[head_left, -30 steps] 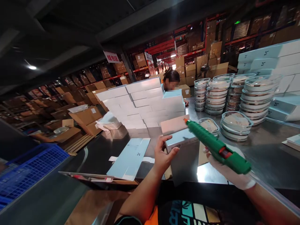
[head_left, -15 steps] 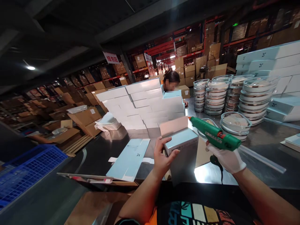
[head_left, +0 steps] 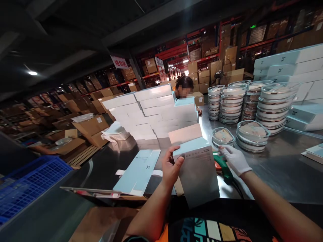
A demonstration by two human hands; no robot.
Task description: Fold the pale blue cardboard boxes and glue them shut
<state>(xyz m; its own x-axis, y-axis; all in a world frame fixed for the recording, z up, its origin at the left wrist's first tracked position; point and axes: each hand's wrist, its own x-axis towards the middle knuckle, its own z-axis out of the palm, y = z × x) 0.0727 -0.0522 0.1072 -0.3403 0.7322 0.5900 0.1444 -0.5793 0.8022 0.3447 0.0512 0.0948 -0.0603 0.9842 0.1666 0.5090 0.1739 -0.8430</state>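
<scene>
My left hand [head_left: 172, 165] grips a carton [head_left: 198, 174] by its left upper edge, thumb on the printed face. The carton stands tilted at the table's front edge, its light blue side [head_left: 194, 145] upward and a pale flap [head_left: 185, 133] raised behind. My right hand [head_left: 236, 159], in a white glove with bare fingertips, is just right of the carton, fingers stretched loosely toward it. Below it a green glue gun [head_left: 225, 170] lies on the table, partly hidden by the carton. A flat light blue carton [head_left: 138, 171] lies to the left.
Stacked white cartons [head_left: 151, 112] form a wall ahead, with a person [head_left: 185, 85] behind it. Several stacks of round clear-lidded containers [head_left: 275, 107] stand right, with more blue cartons [head_left: 305, 116] beyond. A metal table [head_left: 285, 171] runs beneath. A blue crate [head_left: 32, 185] sits lower left.
My right hand has let go of the glue gun, which went from raised in the air down to the table. My left hand has tipped the carton so its printed face shows.
</scene>
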